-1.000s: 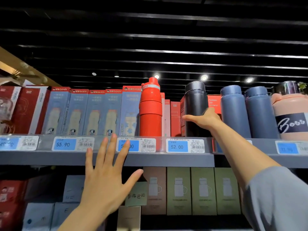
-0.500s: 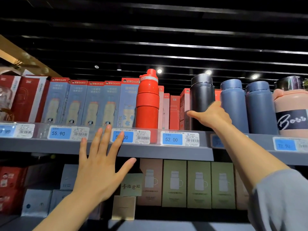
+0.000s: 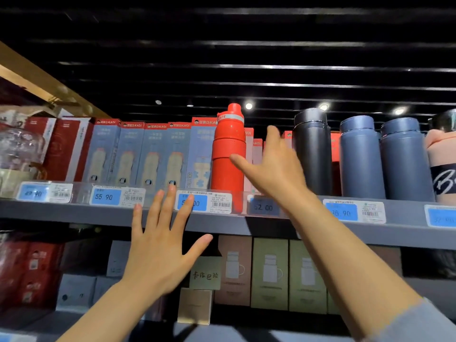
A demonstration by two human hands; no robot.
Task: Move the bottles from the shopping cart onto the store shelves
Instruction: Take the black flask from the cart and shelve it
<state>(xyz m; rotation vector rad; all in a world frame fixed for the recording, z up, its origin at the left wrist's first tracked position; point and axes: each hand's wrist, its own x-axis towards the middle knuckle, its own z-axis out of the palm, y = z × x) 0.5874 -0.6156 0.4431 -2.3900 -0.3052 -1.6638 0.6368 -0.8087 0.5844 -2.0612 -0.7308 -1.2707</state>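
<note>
Both hands are empty here. The right hand (image 3: 274,166) is spread open up at the top shelf (image 3: 74,214), between the red bottle (image 3: 228,154) and the black bottle (image 3: 313,151); its thumb looks like it touches the red one, but blur makes that hard to call. The left hand (image 3: 160,250) is flat-fingered, hovering by the price tags (image 3: 203,202). Both bottles stand upright on the shelf.
</note>
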